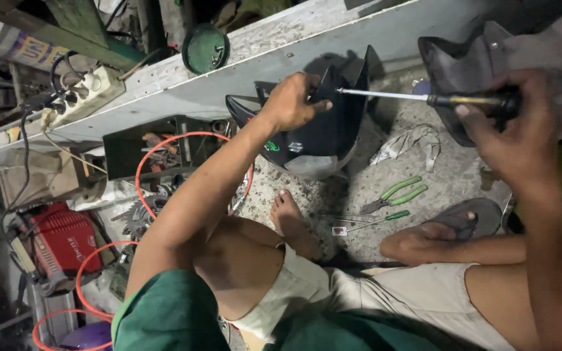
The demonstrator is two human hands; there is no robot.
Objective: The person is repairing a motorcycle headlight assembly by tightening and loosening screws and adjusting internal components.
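Observation:
My left hand (292, 101) grips the upper edge of a black plastic vehicle panel (320, 140) that stands on the speckled concrete floor (352, 188). My right hand (512, 130) holds the dark handle of a long screwdriver (424, 97). Its metal shaft runs left and its tip touches the panel right beside my left fingers. I sit on the floor with my bare feet out in front.
Green-handled pliers (398, 194) and a small green-handled screwdriver (375, 222) lie on the floor by a sandal (469, 218). A white rag (411, 142), a second dark panel (463, 71), an orange hose (164, 140), a red machine (60, 240), a power strip (82, 96) and a tool tray (147, 146) surround me.

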